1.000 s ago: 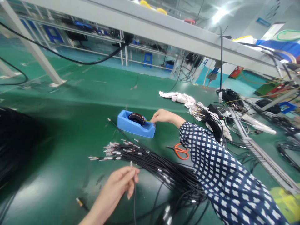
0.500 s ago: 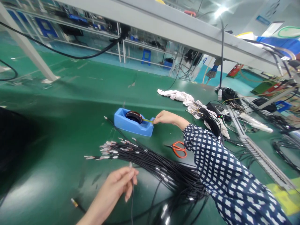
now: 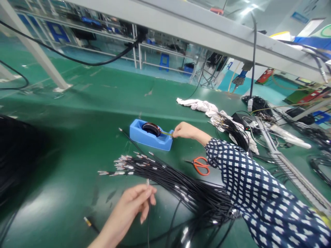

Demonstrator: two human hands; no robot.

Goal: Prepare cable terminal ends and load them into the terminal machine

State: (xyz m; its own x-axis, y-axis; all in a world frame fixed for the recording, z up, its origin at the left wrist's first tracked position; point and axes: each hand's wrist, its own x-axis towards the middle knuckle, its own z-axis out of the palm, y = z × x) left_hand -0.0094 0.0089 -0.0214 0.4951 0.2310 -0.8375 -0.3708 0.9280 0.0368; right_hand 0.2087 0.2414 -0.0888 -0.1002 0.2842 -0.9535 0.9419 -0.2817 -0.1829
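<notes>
My left hand [image 3: 137,203] pinches a thin black cable [image 3: 148,224] near its pale end, which sticks up past the thumb. My right hand [image 3: 184,131] has its fingers closed on the loose end of amber tape [image 3: 166,133] at the cutting edge of a blue tape dispenser [image 3: 151,140]. A dark roll of tape [image 3: 151,128] sits inside the dispenser. Between my hands lies a thick bundle of black cables [image 3: 170,177] with stripped, pale ends pointing left. Orange-handled scissors [image 3: 201,166] rest below my right wrist.
Crumpled white cloth [image 3: 198,104] lies behind, with more cables [image 3: 239,136] over its right part. A slotted grey channel [image 3: 287,165] runs along the right. A grey beam [image 3: 165,26] crosses above the green tabletop [image 3: 103,103]. One cable with a gold connector [image 3: 88,221] lies front left.
The whole view has shifted slightly, so things appear a little further right. Both hands keep their holds, with the right still at the dispenser's edge.
</notes>
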